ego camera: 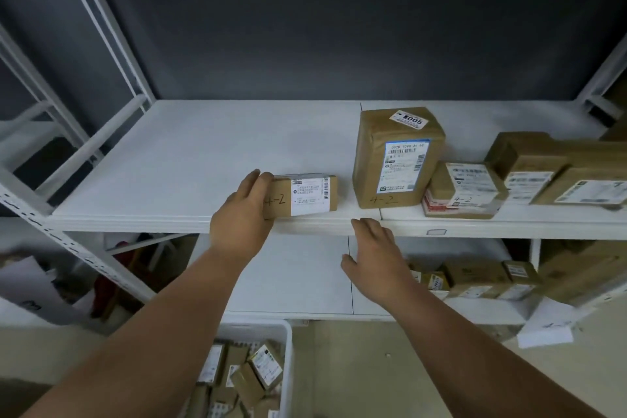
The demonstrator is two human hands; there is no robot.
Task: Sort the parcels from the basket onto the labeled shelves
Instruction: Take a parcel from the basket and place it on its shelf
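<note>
White metal rack upright [20,200] at far left, dark grey wall [305,27] behind. Upper white shelf board [169,163] runs left to right. Left hand [242,214] grips the left end of a small flat brown cardboard parcel [303,197], fingers curled over its top edge; parcel sits on the near edge of the upper shelf, white shipping label on the front, "4-2" handwritten on it. Right hand [371,260] is relaxed with fingers straight, holding nothing, fingertips near the shelf's front lip, just below and right of that parcel. Right of it, a tall upright brown paper-wrapped parcel [395,159] with a blue-edged label and "4-2" written low on the front. Just beside that, a low brown box with a white label and red print [463,192], also marked "4-2". Further right, a stack of larger brown cartons [549,166]. Lower white shelf [295,275] carries small brown boxes [475,278] at right. Near bottom centre, white plastic basket [288,349] on the floor, filled with small brown labelled parcels [251,373]
</note>
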